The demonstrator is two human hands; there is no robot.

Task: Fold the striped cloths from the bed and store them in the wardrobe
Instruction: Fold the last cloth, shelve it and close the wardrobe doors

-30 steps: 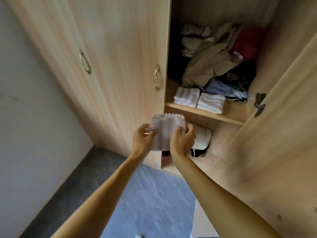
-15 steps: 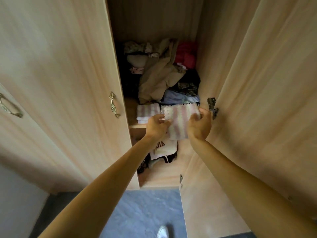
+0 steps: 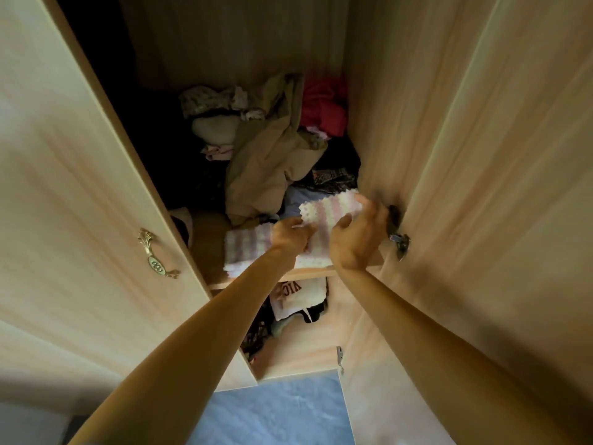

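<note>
While both hands carry it over the shelf, item one, the folded striped cloth, sits in the air at the right front of the open wardrobe, pink and white bands facing up.

Hands: left hand pinches the cloth's near-left edge; right hand clasps its right side, thumb on top, fingers tucked behind. The two hands are close together, with only the cloth between them.

Item two: striped stack, already folded, lying on the shelf's front left, just beside the left hand. A pale dotted edge shows under the held cloth; whether it is another stored cloth cannot be told.

Item three: loose clothing heaped behind, including a khaki garment and a red garment, both unfolded.

Item four: door hinge, just right of the right hand.

Item five: lower compartment, holding a white lettered garment.

Risks, as judged:
- Fold springing open if one hand lets go before the cloth lies flat.
- Cloth set too near the shelf's front lip and slipping into the lower compartment.
- Khaki heap sliding forward onto the folded pieces if nudged.
- Right knuckles or cloth edge catching on the hinge.
</note>
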